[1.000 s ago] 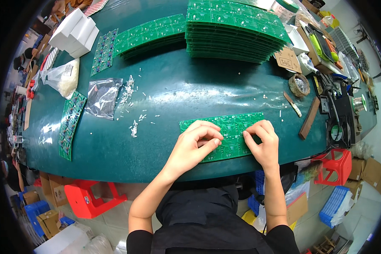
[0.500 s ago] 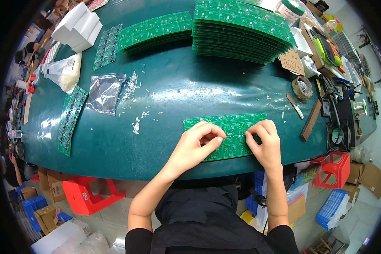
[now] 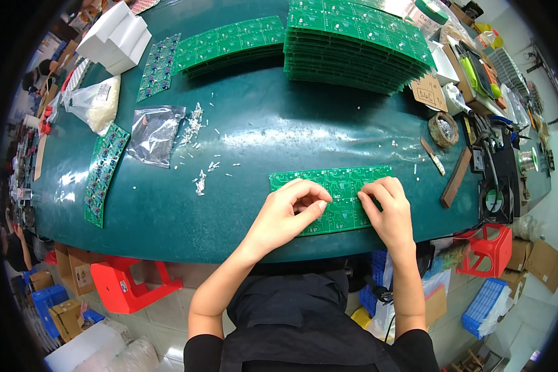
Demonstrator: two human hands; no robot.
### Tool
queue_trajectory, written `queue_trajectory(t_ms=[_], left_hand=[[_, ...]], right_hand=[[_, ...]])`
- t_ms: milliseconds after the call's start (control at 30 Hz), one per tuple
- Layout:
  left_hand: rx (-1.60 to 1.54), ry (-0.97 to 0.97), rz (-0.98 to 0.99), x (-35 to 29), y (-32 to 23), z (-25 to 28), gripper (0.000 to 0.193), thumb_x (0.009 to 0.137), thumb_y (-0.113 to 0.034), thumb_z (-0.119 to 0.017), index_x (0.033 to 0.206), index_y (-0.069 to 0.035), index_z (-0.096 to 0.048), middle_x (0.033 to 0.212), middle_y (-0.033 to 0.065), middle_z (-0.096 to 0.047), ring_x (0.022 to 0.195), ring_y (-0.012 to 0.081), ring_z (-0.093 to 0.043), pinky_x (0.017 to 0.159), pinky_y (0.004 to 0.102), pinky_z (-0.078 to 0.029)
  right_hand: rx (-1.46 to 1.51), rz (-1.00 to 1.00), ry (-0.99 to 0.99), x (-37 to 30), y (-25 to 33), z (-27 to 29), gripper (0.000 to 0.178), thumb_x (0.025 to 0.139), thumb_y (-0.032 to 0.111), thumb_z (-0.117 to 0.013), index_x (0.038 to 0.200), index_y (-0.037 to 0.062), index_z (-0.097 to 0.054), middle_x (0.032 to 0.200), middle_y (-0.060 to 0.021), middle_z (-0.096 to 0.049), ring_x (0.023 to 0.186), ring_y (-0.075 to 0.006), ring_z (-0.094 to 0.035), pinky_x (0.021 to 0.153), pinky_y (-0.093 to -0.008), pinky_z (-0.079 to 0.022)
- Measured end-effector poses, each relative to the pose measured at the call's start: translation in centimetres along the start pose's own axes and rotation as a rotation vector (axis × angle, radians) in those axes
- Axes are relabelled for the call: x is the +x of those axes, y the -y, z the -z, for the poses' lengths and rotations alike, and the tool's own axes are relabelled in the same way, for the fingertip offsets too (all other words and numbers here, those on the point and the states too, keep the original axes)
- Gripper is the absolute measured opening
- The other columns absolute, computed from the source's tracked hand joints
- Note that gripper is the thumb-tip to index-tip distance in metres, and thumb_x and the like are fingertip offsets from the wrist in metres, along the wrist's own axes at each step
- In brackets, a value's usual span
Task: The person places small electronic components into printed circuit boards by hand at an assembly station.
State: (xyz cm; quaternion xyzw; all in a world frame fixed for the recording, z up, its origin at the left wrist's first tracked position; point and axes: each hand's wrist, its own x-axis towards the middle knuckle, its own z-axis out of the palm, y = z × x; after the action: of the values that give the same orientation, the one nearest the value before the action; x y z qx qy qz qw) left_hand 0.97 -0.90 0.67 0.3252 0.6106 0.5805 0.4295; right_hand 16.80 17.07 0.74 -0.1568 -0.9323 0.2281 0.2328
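Observation:
A green circuit board panel [image 3: 342, 218] lies flat on the table in front of me, near its front edge. Over its left part is my left hand [image 3: 286, 211], thumb and forefinger curled close together; anything between the tips is too small to make out. My right hand [image 3: 388, 212] rests at the panel's right part with thumb and fingertips pinched. Whatever those fingers grip, if anything, is hidden. Both hands cover portions of the board. Small white parts [image 3: 194, 126] lie scattered to the left, beside a clear plastic bag [image 3: 157, 136].
Tall stacks of green boards [image 3: 353, 56] stand at the back. Boards fitted with components [image 3: 105, 177] lie left, near a bag of white pieces [image 3: 99, 105] and white boxes [image 3: 115, 40]. At right are a knife [image 3: 433, 156], a wooden strip [image 3: 456, 177] and a round container [image 3: 443, 129].
The view shifts very slightly. My right fingertips have edged a little to the left over the panel; my left hand keeps its pose.

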Motion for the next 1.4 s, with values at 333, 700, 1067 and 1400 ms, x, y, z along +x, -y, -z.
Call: queue_trajectory(t_ms=[333,700,1067,1400], left_hand=[[-0.268,0.057,0.077,0.2,-0.8,-0.1,0.014,0.098,-0.009,-0.067,0.107,0.0,-0.061,0.101,0.0046,-0.065,0.09,0.0114,-0.065,0.08,0.0266,-0.054],[-0.274,0.033,0.09,0.3,-0.7,-0.4,0.012,0.097,-0.009,-0.067,0.105,-0.002,-0.06,0.097,0.0024,-0.062,0.086,0.0103,-0.063,0.078,0.0261,-0.053],[-0.347,0.015,0.08,0.6,-0.9,-0.8,0.023,0.097,-0.006,-0.065,0.118,0.001,-0.058,0.098,0.008,-0.067,0.087,0.0154,-0.069,0.079,0.0284,-0.057],[-0.395,-0.003,0.08,0.8,-1.1,-1.5,0.023,0.097,-0.006,-0.066,0.117,0.002,-0.058,0.097,0.0114,-0.069,0.087,0.0182,-0.071,0.079,0.0296,-0.059]], right_hand=[[0.094,-0.059,-0.06,-0.7,-0.3,-0.5,0.015,0.079,-0.002,-0.073,0.09,0.0039,-0.066,0.09,-0.0098,-0.062,0.087,-0.0297,-0.059,0.077,-0.0397,-0.049],[-0.004,-0.058,-0.109,-0.9,0.6,-1.0,0.017,0.077,-0.003,-0.074,0.088,0.0042,-0.064,0.088,-0.0093,-0.06,0.086,-0.0302,-0.058,0.076,-0.0409,-0.049],[0.003,-0.002,-0.05,0.0,0.8,-0.1,0.015,0.078,-0.005,-0.072,0.088,0.0028,-0.065,0.087,-0.0089,-0.061,0.083,-0.0291,-0.059,0.075,-0.0401,-0.05],[-0.045,0.013,-0.057,-0.5,1.2,0.8,0.015,0.079,-0.001,-0.075,0.092,0.004,-0.069,0.087,-0.0073,-0.064,0.085,-0.0266,-0.062,0.074,-0.0377,-0.05]])
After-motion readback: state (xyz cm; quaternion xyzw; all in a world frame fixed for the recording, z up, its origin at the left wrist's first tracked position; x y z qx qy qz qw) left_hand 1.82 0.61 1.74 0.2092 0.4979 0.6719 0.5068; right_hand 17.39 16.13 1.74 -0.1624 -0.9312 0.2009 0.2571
